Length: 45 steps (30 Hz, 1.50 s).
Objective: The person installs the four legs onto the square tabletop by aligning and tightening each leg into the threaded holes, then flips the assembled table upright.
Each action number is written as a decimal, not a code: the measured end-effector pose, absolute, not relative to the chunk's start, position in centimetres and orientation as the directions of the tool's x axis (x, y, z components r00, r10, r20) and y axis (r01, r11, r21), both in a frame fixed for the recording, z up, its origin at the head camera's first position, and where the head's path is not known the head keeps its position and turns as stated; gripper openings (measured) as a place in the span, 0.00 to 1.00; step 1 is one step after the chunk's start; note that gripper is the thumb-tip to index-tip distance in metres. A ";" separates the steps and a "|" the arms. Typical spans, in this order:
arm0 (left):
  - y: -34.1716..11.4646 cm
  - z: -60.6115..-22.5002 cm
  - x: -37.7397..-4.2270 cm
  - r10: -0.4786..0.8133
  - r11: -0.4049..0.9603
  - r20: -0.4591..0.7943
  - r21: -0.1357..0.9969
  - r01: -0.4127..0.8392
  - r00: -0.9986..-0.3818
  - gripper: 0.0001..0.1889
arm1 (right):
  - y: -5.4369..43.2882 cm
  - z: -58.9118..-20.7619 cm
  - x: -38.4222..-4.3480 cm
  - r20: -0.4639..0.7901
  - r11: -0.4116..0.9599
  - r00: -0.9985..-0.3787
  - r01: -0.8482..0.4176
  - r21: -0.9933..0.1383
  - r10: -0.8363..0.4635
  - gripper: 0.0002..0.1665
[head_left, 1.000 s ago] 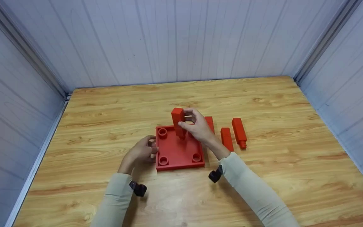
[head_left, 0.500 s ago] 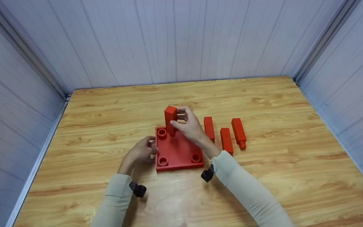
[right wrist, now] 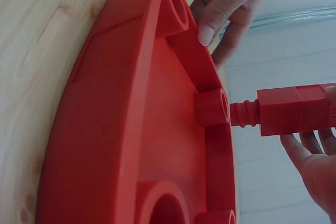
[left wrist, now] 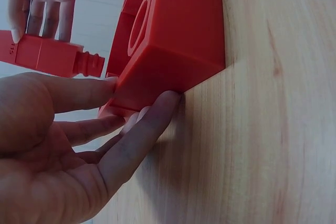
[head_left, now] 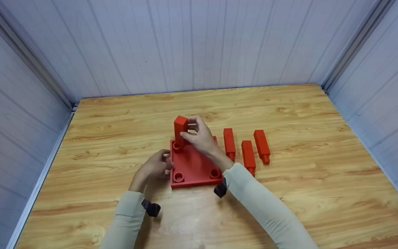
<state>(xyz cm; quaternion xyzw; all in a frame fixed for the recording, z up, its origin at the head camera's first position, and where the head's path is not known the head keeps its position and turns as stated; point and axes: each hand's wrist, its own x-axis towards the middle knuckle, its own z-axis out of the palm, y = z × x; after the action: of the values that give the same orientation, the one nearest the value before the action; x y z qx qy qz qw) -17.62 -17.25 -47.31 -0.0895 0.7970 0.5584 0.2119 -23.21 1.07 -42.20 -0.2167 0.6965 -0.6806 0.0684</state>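
Note:
A red square table top (head_left: 196, 164) lies with its hollow side up, a round socket near each corner. My left hand (head_left: 155, 164) grips its left edge, thumb on the rim (left wrist: 128, 72) and fingers against the outer wall. My right hand (head_left: 199, 136) pinches a red square leg (head_left: 179, 128) near its upper part. This leg stands roughly upright above the far-left socket (right wrist: 212, 107), threaded end (right wrist: 244, 114) down. That end is at the socket's mouth in the right wrist view; whether it has entered, I cannot tell.
To the right of the table top lie three more red legs on the wooden table (head_left: 306, 166): one nearest (head_left: 229, 140), one in the middle (head_left: 248, 154) and one farthest right (head_left: 261, 142). Pale panel walls (head_left: 192, 45) stand behind and at both sides.
My right hand has carried the upright leg leftward across the table top to the far-left socket, uncovering more of the loose legs. The left hand has stayed at the edge.

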 end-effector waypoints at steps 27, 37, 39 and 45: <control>-17.2 -47.1 -17.5 0.098 0.365 -0.427 0.856 -0.367 -0.899 0.28 | -0.6 -45.4 -24.5 0.209 -0.003 -0.883 -0.229 -0.973 -0.419 0.24; -17.3 -47.0 -17.6 0.098 0.380 -0.424 0.852 -0.360 -0.900 0.27 | -0.6 -43.1 -22.8 0.210 0.069 -0.887 -0.260 -0.963 -0.411 0.24; -17.3 -47.0 -17.7 0.093 0.382 -0.432 0.847 -0.369 -0.897 0.28 | -0.7 -43.0 -22.6 0.208 0.081 -0.891 -0.261 -0.962 -0.404 0.24; -17.2 -47.1 -17.6 0.096 0.384 -0.434 0.847 -0.368 -0.896 0.28 | -0.9 -43.0 -22.4 0.199 0.103 -0.903 -0.255 -0.961 -0.380 0.24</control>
<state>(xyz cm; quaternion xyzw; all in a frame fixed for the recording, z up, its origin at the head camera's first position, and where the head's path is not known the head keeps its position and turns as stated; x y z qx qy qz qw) -17.61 -17.24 -47.14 -0.0845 0.8045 0.5484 0.2119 -22.35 -0.89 -43.04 -0.2143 0.7410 -0.6345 0.0491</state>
